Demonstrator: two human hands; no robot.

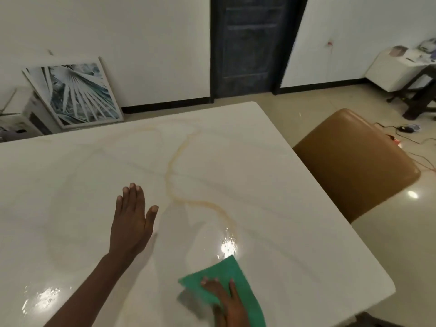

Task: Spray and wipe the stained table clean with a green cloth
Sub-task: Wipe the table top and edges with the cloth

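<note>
A white marble table [70, 185] fills the view, glossy and wet near its front. A thin brown stain line [175, 156] curves from the far middle down toward the wet patch [227, 246]. My right hand [227, 303] presses flat on a green cloth [226, 274] lying on the table near the front edge, just below the stain's lower end. My left hand [132, 220] rests flat on the table with fingers spread, left of the stain, holding nothing. No spray bottle is visible.
A tan padded chair [354, 161] stands at the table's right side. A framed leaf picture [73, 93] leans on the wall behind the table, next to a dark door [250, 43]. Cables [410, 138] lie on the floor at right.
</note>
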